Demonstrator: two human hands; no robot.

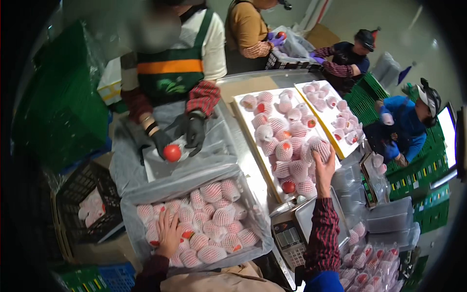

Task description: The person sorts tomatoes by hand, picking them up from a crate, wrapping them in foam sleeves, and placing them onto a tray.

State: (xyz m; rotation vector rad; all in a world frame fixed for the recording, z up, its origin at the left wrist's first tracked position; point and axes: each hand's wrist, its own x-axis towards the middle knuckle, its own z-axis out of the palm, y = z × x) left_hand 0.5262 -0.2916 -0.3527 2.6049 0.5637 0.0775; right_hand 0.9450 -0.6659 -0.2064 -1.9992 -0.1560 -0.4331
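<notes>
My right hand (pixel 325 170) closes round a tomato in a pink-and-white foam net (pixel 319 148), over the near right part of a white tray (pixel 270 181). Several netted tomatoes fill that tray, some showing red skin. My left hand (pixel 169 232) lies with its fingers stretched out on netted tomatoes (pixel 211 229) in a crate lined with clear plastic (pixel 194 181). Its fingertips touch the fruit, and what lies under the palm is hidden.
Opposite, a co-worker's black-gloved hands hold a bare tomato (pixel 171 153) over another lined crate. A scale (pixel 289 238) stands right of my crate. Beyond are a second tray (pixel 343 152), stacked clear containers (pixel 389 214) and other co-workers. A black crate (pixel 92 204) is at left.
</notes>
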